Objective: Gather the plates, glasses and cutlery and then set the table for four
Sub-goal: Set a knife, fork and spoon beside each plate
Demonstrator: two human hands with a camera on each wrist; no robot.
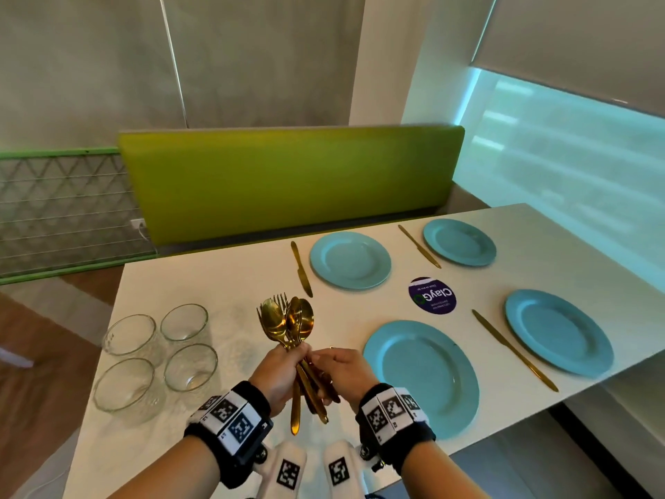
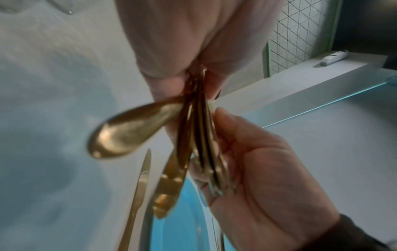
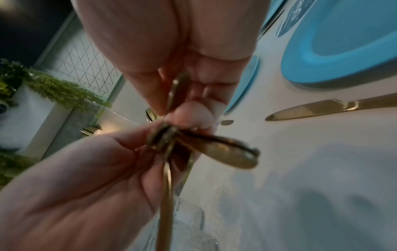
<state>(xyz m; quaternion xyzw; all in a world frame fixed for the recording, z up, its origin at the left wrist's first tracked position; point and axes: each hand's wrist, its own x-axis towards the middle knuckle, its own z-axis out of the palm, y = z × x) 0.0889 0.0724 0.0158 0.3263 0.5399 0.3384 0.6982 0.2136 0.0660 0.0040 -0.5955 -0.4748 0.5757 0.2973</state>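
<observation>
Holding a bundle of gold spoons and forks [image 1: 293, 340] above the counter [image 1: 230, 282], the left hand [image 1: 279, 376] grips it; the right hand [image 1: 342, 369] pinches the handles.

"ClayGo" on purple table sticker [image 1: 432, 295]

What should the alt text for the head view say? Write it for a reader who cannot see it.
A person's left hand grips a bundle of gold spoons and forks above a white table while the right hand pinches the handles. Four blue plates are laid out, three with a gold knife beside them, and four empty glasses stand grouped at the left.
</observation>
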